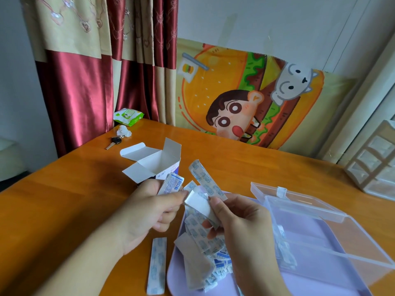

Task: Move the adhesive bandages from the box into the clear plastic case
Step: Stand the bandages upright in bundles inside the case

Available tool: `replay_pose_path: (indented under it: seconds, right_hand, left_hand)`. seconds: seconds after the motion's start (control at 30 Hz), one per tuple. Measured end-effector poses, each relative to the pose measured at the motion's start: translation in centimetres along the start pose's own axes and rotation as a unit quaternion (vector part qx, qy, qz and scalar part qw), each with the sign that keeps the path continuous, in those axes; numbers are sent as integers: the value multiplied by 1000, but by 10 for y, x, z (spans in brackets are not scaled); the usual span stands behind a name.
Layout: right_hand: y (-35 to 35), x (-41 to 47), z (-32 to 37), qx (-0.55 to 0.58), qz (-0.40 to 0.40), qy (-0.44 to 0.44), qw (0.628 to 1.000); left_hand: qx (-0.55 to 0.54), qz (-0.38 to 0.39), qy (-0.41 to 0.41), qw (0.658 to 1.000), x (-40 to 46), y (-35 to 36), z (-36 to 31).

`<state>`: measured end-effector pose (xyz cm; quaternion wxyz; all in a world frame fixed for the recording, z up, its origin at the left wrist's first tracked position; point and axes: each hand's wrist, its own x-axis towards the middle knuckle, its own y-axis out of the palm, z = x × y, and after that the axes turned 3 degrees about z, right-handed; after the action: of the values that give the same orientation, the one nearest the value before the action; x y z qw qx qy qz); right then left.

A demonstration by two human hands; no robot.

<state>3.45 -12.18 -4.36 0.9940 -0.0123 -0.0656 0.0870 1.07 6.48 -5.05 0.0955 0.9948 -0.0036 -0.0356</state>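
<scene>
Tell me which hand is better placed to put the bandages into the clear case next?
The right hand, probably. It holds bandages and is beside the open clear case on its right; the left hand is farther away, near the box.

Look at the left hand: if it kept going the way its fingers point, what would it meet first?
Probably the white strip that the left hand already pinches, then the right hand close behind it; depth is unclear.

Beneath the fingers (171, 196) the wooden surface (64, 189) shines glossy and smooth. Behind them stands a matt white cardboard box (154, 162); right of them, a clear glossy plastic case (310, 212); between them, smooth paper-wrapped bandages (205, 236).
</scene>
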Motion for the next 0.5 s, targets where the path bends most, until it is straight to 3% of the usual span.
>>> replay_pose_path:
  seconds: [0.17,0.37,0.5]
  right_hand:
    - [-4,1,0,-78,-32,-12,996]
    - [-5,2,-4,-203,-53,-48,977]
    - [0,-1,-2,-195,-50,-37,979]
  left_hand:
    - [117,-77,4,990,5,-13,-1]
    - [208,-79,-46,974,6,-26,-1]
    - [257,-99,-43,960,7,-25,-1]
